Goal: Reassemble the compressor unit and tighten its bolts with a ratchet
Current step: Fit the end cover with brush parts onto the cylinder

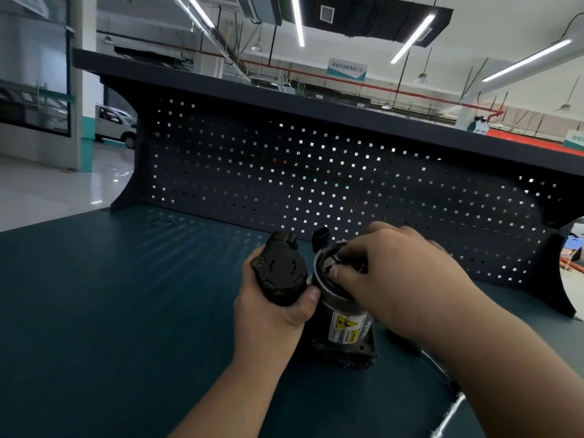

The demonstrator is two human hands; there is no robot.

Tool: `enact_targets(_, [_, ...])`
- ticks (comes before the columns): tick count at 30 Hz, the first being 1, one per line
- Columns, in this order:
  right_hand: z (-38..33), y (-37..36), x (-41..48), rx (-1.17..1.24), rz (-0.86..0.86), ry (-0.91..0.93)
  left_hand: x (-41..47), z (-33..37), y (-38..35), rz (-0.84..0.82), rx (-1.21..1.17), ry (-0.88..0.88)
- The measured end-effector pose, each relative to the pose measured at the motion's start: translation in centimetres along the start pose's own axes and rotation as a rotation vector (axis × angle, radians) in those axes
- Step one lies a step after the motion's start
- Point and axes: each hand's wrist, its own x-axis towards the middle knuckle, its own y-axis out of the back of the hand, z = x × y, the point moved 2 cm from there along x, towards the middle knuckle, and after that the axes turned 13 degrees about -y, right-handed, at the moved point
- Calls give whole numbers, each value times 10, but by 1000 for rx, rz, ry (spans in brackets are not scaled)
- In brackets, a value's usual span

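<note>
Grey metal cylindrical compressor body (339, 308): upright on its dark base on the bench, approx. 6 o'clock of frame centre. Open end is up, w/ steel rim and dark internals on show.
Black plastic end cap (279, 273): off the unit, held up clear of the bench at 9 o'clock of the compressor body. Ribbed round face is turned to camera, small eyelet lug at its 10 o'clock. Touching the body or just shy of it, can't tell.
L hand (274, 312): coming in from 6 o'clock and gripping the end cap from below. Thumb is hooked over the near edge, fingers curled round the back, a firm full grip.
R hand (390, 279): reaching in from 4 o'clock, draped over the open top of the compressor body. Fingers are bent down over the far rim, thumb tip pressed at the near rim, so it grips the top. Anything small under the fingertips is hidden.
Yellow-and-white warning sticker (347, 327): on the body's side wall, facing camera, below the R hand.
Black plug connector (320, 240): sticks up at 11 o'clock of the open end, btwn cap and R fingers.
Silver metal tool shaft (453, 410): lying on the bench at 5 o'clock of frame, partly under the R forearm. Its type isn't clear.
Teal-blue workbench top (94, 311): carries the lot.
Dark perforated pegboard back panel (252, 172): stands at 12 o'clock behind the unit, light showing thru the holes.
White van (115, 126): parked far off at 10 o'clock.
</note>
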Motion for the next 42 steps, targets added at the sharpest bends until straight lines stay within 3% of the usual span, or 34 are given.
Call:
enact_targets(19, [10,28,42,11,-320,196,28,5,9,-167,-34,24])
enact_targets(39, [-20,29,65,-262,-378,242,41,-2,12,-235,92,86])
enact_targets(42, [3,29,65,-20,-367,216,50,1,9,-273,135,122])
